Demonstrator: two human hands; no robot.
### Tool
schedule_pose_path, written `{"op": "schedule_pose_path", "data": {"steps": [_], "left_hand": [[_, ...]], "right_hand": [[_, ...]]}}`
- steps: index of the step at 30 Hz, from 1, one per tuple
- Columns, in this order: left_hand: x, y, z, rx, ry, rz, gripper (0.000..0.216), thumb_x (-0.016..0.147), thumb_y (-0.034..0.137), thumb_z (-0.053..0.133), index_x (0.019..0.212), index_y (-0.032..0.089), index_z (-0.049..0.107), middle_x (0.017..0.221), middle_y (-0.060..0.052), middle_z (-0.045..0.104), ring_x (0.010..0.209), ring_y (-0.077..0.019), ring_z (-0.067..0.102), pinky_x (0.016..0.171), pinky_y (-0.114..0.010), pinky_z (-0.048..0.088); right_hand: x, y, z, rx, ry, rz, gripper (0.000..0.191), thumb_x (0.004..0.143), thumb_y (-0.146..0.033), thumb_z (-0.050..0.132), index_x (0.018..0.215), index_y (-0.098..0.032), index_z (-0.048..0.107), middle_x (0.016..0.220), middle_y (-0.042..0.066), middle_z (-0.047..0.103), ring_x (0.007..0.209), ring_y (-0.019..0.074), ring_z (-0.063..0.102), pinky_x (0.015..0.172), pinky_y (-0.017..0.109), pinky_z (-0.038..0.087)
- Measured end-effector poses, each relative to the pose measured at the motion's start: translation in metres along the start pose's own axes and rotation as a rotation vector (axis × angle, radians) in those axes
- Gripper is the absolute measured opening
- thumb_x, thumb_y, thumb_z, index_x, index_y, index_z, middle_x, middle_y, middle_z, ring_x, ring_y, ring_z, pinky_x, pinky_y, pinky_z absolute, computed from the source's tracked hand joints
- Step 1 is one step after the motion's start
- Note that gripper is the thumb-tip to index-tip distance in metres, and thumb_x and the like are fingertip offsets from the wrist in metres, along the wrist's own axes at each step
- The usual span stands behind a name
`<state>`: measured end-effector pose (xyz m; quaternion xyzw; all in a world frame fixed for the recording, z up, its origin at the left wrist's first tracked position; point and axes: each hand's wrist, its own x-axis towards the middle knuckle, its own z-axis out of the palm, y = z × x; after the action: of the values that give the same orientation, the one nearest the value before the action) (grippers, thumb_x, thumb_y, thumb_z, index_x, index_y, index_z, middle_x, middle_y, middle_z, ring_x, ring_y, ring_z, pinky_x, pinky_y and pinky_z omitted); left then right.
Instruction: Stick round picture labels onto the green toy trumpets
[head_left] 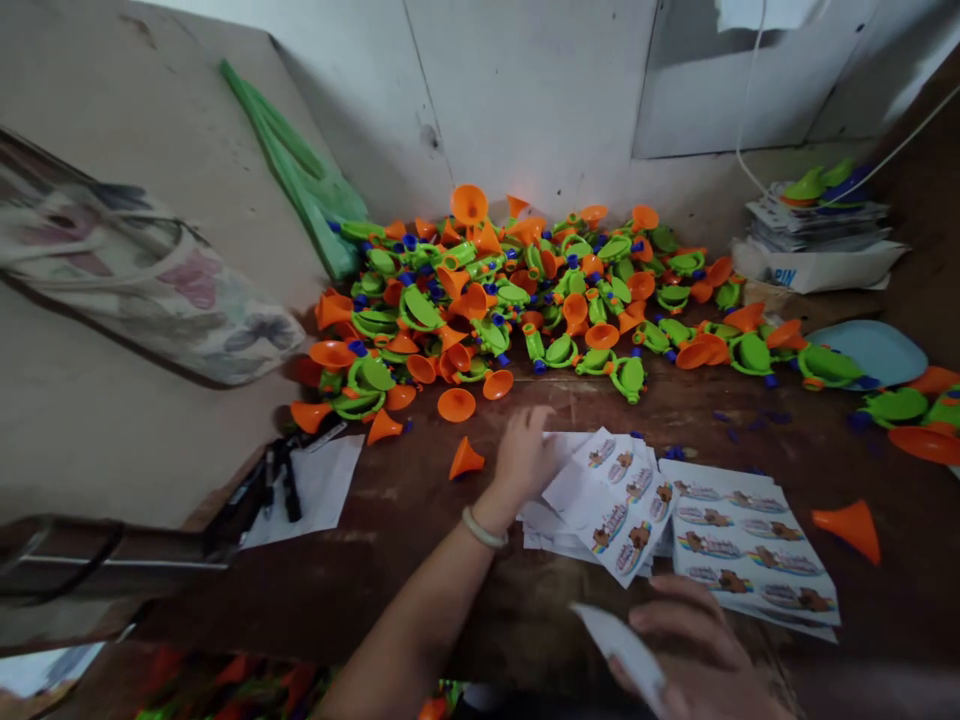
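My left hand [525,452] reaches out over the brown table and rests its fingers flat on the top of a fanned stack of sticker sheets [611,495]. A pale bracelet sits on that wrist. My right hand [694,650] is low at the near edge, fingers curled on a white paper strip [622,652]. A second full sticker sheet [750,545] lies to the right. Behind them spreads a big pile of green, orange and blue toy trumpets [525,290].
Loose orange cones [466,458] [851,525] lie on the table. A floral bag [150,280] hangs at left, a green plastic bag [307,180] leans in the corner. Black pens on white paper [315,485], a blue plate [874,350], stacked papers [817,235] at back right.
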<state>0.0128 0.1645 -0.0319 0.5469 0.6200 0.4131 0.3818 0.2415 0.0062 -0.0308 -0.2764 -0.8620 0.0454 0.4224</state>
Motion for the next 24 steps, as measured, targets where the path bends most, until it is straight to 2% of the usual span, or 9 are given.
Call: {"op": "schedule_pose_path", "data": {"steps": [2, 3, 6, 9, 13, 16, 19, 21, 24], "left_hand": [[0.033, -0.002, -0.020, 0.096, 0.127, -0.005, 0.026, 0.095, 0.026, 0.075, 0.119, 0.018, 0.070, 0.136, -0.011, 0.067, 0.127, -0.0294, 0.062, 0.107, -0.052, 0.053], [0.050, -0.002, -0.030, 0.130, 0.174, -0.017, 0.033, 0.098, 0.032, 0.073, 0.127, 0.017, 0.068, 0.141, -0.012, 0.064, 0.127, -0.0305, 0.063, 0.107, -0.055, 0.054], [0.086, 0.000, -0.058, 0.152, 0.250, -0.036, 0.039, 0.101, 0.038, 0.070, 0.134, 0.018, 0.065, 0.141, -0.013, 0.065, 0.122, -0.0292, 0.067, 0.103, -0.053, 0.058], [0.093, 0.004, -0.078, 0.078, 0.302, -0.027, 0.033, 0.101, 0.038, 0.069, 0.128, 0.019, 0.068, 0.134, -0.011, 0.068, 0.115, -0.0261, 0.069, 0.098, -0.049, 0.060], [0.051, 0.012, -0.083, -0.163, 0.405, 0.008, 0.033, 0.101, 0.044, 0.067, 0.120, 0.016, 0.068, 0.119, -0.009, 0.072, 0.103, -0.0234, 0.071, 0.090, -0.043, 0.061], [-0.004, 0.021, -0.065, -0.395, 0.404, 0.006, 0.042, 0.100, 0.056, 0.056, 0.113, 0.019, 0.072, 0.110, -0.010, 0.076, 0.100, -0.0242, 0.073, 0.082, -0.037, 0.061], [-0.060, 0.029, -0.041, -0.573, 0.256, -0.043, 0.056, 0.091, 0.067, 0.057, 0.108, 0.018, 0.077, 0.105, -0.015, 0.081, 0.096, -0.0310, 0.077, 0.078, -0.043, 0.063], [-0.090, 0.032, -0.026, -0.822, 0.041, -0.132, 0.057, 0.086, 0.070, 0.063, 0.104, 0.019, 0.080, 0.107, -0.016, 0.082, 0.105, -0.0338, 0.077, 0.087, -0.045, 0.063], [-0.119, 0.031, -0.008, -1.233, -0.221, -0.198, 0.063, 0.080, 0.079, 0.070, 0.110, 0.025, 0.082, 0.129, -0.014, 0.079, 0.127, -0.0368, 0.071, 0.099, -0.047, 0.061]], "right_hand": [[0.012, 0.000, -0.005, -0.042, 0.082, 0.112, 0.017, 0.098, -0.017, 0.065, 0.098, -0.030, 0.075, 0.085, 0.001, 0.080, 0.087, 0.0203, 0.078, 0.079, 0.029, 0.067], [0.017, 0.000, -0.006, -0.049, 0.110, 0.145, 0.020, 0.095, -0.013, 0.066, 0.100, -0.030, 0.075, 0.086, 0.001, 0.079, 0.085, 0.0209, 0.078, 0.080, 0.031, 0.067], [0.027, 0.001, -0.005, -0.050, 0.154, 0.163, 0.035, 0.092, -0.010, 0.066, 0.117, -0.033, 0.073, 0.087, -0.001, 0.079, 0.085, 0.0231, 0.078, 0.083, 0.036, 0.067], [0.031, 0.003, -0.007, -0.074, 0.183, 0.230, 0.038, 0.093, -0.015, 0.067, 0.124, -0.037, 0.072, 0.092, -0.001, 0.079, 0.092, 0.0269, 0.079, 0.085, 0.041, 0.066], [0.046, 0.004, -0.010, -0.018, 0.324, 0.348, 0.045, 0.096, -0.020, 0.068, 0.136, -0.039, 0.066, 0.102, 0.004, 0.078, 0.107, 0.0346, 0.076, 0.096, 0.055, 0.061], [0.066, 0.000, -0.002, 0.205, 0.445, 0.374, 0.068, 0.100, -0.021, 0.065, 0.160, -0.043, 0.042, 0.105, 0.005, 0.077, 0.115, 0.0347, 0.073, 0.102, 0.061, 0.058], [0.087, -0.005, 0.016, 0.543, 0.544, 0.361, 0.071, 0.106, -0.029, 0.058, 0.168, -0.045, 0.025, 0.101, 0.005, 0.073, 0.111, 0.0302, 0.072, 0.100, 0.059, 0.061], [0.096, -0.004, 0.028, 0.723, 0.577, 0.365, 0.067, 0.107, -0.036, 0.057, 0.167, -0.046, 0.028, 0.100, 0.005, 0.070, 0.105, 0.0272, 0.073, 0.095, 0.055, 0.064], [0.101, 0.004, 0.037, 0.824, 0.603, 0.461, 0.063, 0.105, -0.041, 0.061, 0.163, -0.048, 0.037, 0.100, 0.003, 0.065, 0.096, 0.0233, 0.073, 0.087, 0.047, 0.067]]}}
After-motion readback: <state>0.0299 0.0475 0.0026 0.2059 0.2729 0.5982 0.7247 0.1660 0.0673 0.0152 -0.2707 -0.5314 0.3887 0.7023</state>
